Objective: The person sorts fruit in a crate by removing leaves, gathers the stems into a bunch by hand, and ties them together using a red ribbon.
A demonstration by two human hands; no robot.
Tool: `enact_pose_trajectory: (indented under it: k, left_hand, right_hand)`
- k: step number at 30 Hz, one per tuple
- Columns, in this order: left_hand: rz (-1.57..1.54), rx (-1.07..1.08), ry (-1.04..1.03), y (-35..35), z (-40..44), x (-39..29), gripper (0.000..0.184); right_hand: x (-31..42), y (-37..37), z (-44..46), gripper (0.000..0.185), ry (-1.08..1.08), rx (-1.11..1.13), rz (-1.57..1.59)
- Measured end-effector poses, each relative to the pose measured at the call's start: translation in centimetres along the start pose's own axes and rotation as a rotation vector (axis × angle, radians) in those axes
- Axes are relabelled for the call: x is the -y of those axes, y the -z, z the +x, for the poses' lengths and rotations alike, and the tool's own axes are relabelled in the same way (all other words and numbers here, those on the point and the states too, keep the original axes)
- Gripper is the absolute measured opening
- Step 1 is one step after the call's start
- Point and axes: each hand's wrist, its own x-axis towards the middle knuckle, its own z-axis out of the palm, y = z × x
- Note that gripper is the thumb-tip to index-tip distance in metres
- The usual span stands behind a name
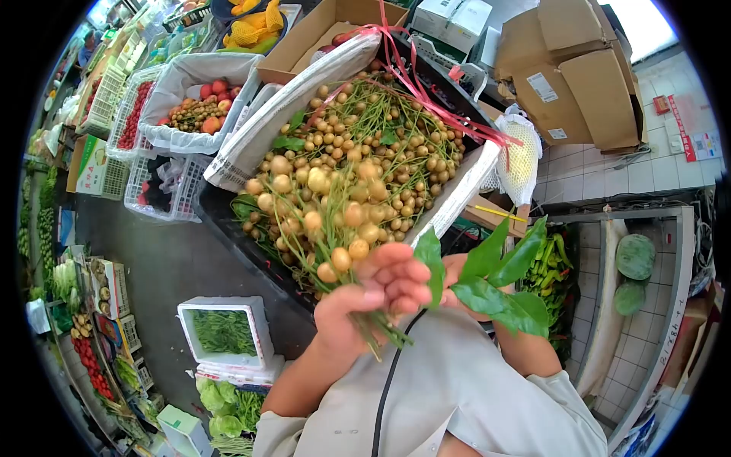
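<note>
My left hand (373,293) is closed around the green stems of a bunch of small round yellow-brown fruit (354,217). The cut stem ends stick out below my palm, and the fruit fans out above it. In my right hand (454,286), a sprig of glossy green leaves (491,286) is pinched; its leaves hide part of the fingers. Right beyond both hands stands a black crate (263,255) lined with white printed sheeting (289,99). Heaped in it are more of these fruit (411,167), with thin green stems and a few leaves.
Pink plastic ribbon (449,114) hangs across the crate. A lined basket (164,91) of red and orange fruit stands to the left. Nearer, a white foam box (263,327) holds green vegetables. Cardboard boxes (571,84) and a metal frame (681,251) are to the right.
</note>
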Motion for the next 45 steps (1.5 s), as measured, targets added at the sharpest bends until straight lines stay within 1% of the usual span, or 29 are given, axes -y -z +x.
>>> enact_pose_trajectory:
  k: [1,2,3,4,5,6,7,9,11,13,14,15,16,19,21,22,23,25,27,29,30,31,33,35,37,38,40,42,45]
  left_hand:
    - [0.039,-0.078,-0.001,-0.2,0.3,-0.1,0.051]
    - [0.037,-0.064,-0.051,0.2,0.7,0.1,0.040]
    - [0.039,-0.063,-0.053,0.7,0.8,0.1,0.040]
    - [-0.051,0.000,-0.055,1.2,0.9,0.1,0.036]
    - [-0.141,0.062,-0.054,1.4,0.9,0.0,0.037]
    - [-0.107,-0.049,-0.053,0.8,0.5,-0.2,0.048]
    - [-0.108,-0.050,-0.046,1.2,0.5,-0.4,0.048]
    - [0.010,0.101,-0.137,2.3,0.7,-0.6,0.048]
    - [0.085,0.094,-0.157,2.0,0.7,-0.2,0.048]
    - [0.296,0.167,-0.192,1.8,0.6,0.4,0.049]
    - [0.452,0.153,-0.207,1.3,0.4,0.7,0.048]
    - [0.451,0.152,-0.222,1.0,0.3,0.6,0.048]
    - [0.516,0.153,-0.224,0.7,0.0,0.4,0.049]
    - [0.186,0.228,-0.372,-0.2,0.6,-1.7,0.053]
    - [0.163,0.318,-0.386,-0.1,0.1,-4.5,0.055]
    - [0.137,0.280,-0.387,0.0,-0.3,-5.1,0.054]
    - [0.110,0.243,-0.390,0.2,-0.6,-5.4,0.054]
    - [0.121,0.255,-0.391,0.6,-0.9,-5.5,0.054]
    - [0.207,0.211,-0.392,0.7,-1.3,-5.3,0.055]
    - [0.193,0.226,-0.380,0.6,-1.6,-5.2,0.055]
    - [0.186,0.240,-0.369,0.4,-1.8,-5.2,0.055]
    - [0.185,0.237,-0.375,0.3,-2.1,-5.2,0.055]
    - [0.230,0.231,-0.342,0.0,-2.7,-5.1,0.053]
    - [0.253,0.172,-0.338,-0.7,-3.8,-5.2,0.052]
    - [0.385,0.160,-0.297,-0.9,-4.9,-5.5,0.051]
    - [0.378,0.154,-0.290,-1.1,-5.2,-5.7,0.050]
    - [0.385,0.195,-0.293,-1.2,-5.9,-6.0,0.049]
    - [0.388,0.254,-0.304,-1.2,-6.6,-6.4,0.047]
    - [0.430,0.278,-0.309,-1.8,-7.9,-7.1,0.046]
  right_hand:
    - [0.3,0.1,0.1,0.013,0.002,0.001,0.001]
    - [0.8,0.5,0.5,0.013,0.039,0.019,-0.183]
    - [1.1,0.7,0.6,0.015,0.075,0.037,-0.368]
    - [1.0,1.0,0.5,0.015,0.074,0.036,-0.367]
    - [0.6,1.2,0.2,0.017,0.084,0.108,-0.445]
    - [0.8,1.1,0.1,0.019,0.092,0.178,-0.522]
    - [1.4,0.8,0.0,0.019,0.089,0.171,-0.521]
    - [3.3,0.0,-0.3,0.018,0.058,0.161,-0.404]
    - [2.9,0.3,-1.5,0.013,0.023,0.154,-0.406]
    - [2.9,0.9,-2.6,0.015,-0.190,-0.058,-0.080]
    - [1.9,1.5,-3.1,0.015,-0.193,-0.111,0.046]
    - [1.1,2.8,-3.8,0.014,-0.187,-0.021,0.107]
    - [0.6,3.2,-4.8,0.014,-0.212,-0.119,0.236]
    - [-0.5,6.9,-7.4,0.018,-0.180,-0.302,0.501]
    - [-2.1,10.8,-9.7,0.022,-0.279,-0.437,0.454]
    - [-3.4,12.6,-10.5,0.017,-0.312,-0.479,0.252]
    - [-4.3,13.5,-10.9,0.017,-0.309,-0.477,0.246]
    - [-6.0,14.7,-11.6,0.019,-0.647,-0.573,-0.255]
    - [-8.3,15.8,-11.8,0.029,-0.755,-0.511,-0.281]
    - [-10.2,16.4,-11.8,0.036,-0.831,-0.342,-0.647]
    - [-8.5,15.4,-10.2,0.048,-0.928,-0.308,-0.863]
    - [-8.6,15.6,-9.9,0.048,-0.927,-0.301,-0.866]
    - [-9.0,16.3,-9.4,0.055,-0.685,-0.554,-1.002]
    - [-5.3,14.7,-6.3,0.057,-0.621,-0.607,-0.964]
    - [-3.9,14.8,-4.0,0.047,-0.239,-0.706,-0.929]
    - [-2.6,14.5,-2.6,0.047,-0.238,-0.705,-0.928]
    - [0.8,12.2,1.2,0.037,-0.117,-0.562,-0.976]
    - [2.1,10.4,5.2,0.030,0.184,-0.400,-1.101]
    - [2.8,8.0,11.9,0.029,0.356,-0.168,-1.217]
